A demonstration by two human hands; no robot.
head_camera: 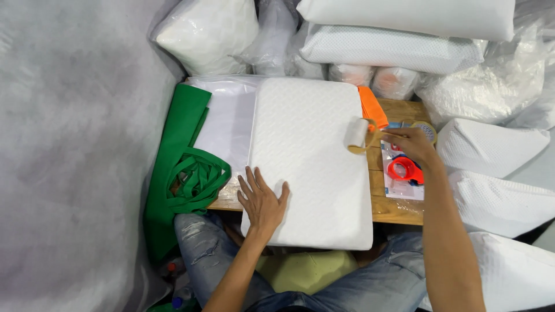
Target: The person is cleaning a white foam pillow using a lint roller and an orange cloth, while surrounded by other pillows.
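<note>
A white quilted pillow (309, 156) lies flat on a small wooden table (399, 208). My left hand (261, 199) rests palm down on the pillow's near left corner, fingers spread. My right hand (411, 144) grips the handle of a lint roller (357, 134), whose white roll sits on the pillow's right edge. A clear plastic sheet (228, 124) lies under the pillow on the left.
Green fabric bags (185, 167) hang over the table's left edge. An orange cloth (373, 107), a red tape dispenser (404, 170) and a tape roll (426, 130) sit at the right. Stacked white pillows (399, 49) and bagged ones surround the table. My knees are under it.
</note>
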